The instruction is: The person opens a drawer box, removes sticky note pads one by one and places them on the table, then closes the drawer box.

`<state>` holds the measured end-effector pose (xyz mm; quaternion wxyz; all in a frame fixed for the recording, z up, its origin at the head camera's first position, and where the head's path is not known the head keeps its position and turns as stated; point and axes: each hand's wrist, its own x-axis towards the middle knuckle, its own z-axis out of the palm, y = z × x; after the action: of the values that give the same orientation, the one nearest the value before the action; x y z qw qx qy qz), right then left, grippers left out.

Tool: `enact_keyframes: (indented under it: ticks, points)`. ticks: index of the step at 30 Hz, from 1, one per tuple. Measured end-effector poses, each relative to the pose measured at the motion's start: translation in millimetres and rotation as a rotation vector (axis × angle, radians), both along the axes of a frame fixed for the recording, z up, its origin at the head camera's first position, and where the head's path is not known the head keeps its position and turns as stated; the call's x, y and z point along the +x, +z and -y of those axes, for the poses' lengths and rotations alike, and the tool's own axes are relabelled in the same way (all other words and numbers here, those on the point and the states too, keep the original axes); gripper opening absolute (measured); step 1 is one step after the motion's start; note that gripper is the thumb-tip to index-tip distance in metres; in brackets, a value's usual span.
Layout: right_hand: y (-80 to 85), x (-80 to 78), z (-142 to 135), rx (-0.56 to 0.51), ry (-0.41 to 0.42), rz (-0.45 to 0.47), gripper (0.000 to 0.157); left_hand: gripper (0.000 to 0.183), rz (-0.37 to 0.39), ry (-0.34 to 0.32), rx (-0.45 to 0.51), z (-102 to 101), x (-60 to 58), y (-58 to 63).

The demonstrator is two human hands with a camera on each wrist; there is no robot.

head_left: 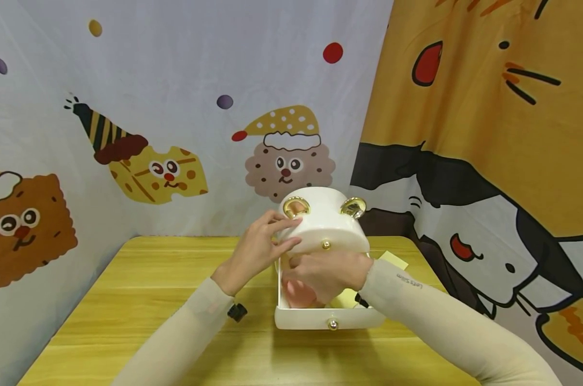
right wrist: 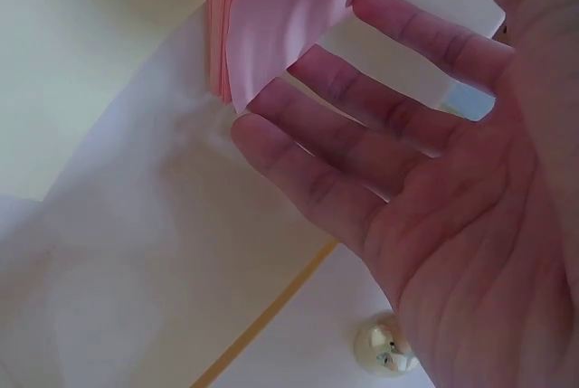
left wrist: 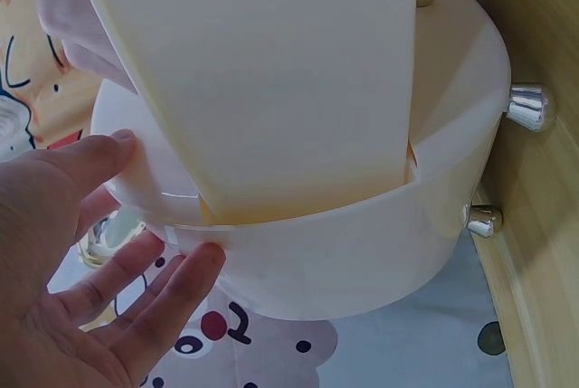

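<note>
A white bear-eared storage box (head_left: 327,214) stands on the table with its lower drawer (head_left: 303,320) pulled out. My left hand (head_left: 257,249) rests its fingertips on the box's left side, with fingers spread in the left wrist view. Inside the drawer, my right hand (head_left: 327,271) is at a pink pad of paper notes (head_left: 298,294). The right wrist view has its fingertips (right wrist: 262,135) against a loose-curving pink sheet (right wrist: 289,17) beside the pad's stacked edges. The thumb's tip is hidden there. Yellow paper (head_left: 344,300) lies in the drawer too.
A pale yellow note (head_left: 393,260) lies on the wooden table (head_left: 175,300), right of the box. Gold knobs (head_left: 333,324) stick out from the drawer fronts. Printed curtains (head_left: 175,64) hang behind the table and along its right side.
</note>
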<state>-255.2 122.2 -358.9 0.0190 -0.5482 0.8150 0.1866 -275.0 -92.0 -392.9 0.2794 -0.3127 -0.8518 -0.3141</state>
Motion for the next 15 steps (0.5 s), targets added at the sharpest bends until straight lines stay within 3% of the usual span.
enact_keyframes:
  ticks: [15]
  points:
    - [13.2, -0.2, -11, -0.107, -0.037, 0.149, 0.076, 0.044, 0.009, -0.006, 0.003, 0, 0.2, -0.6]
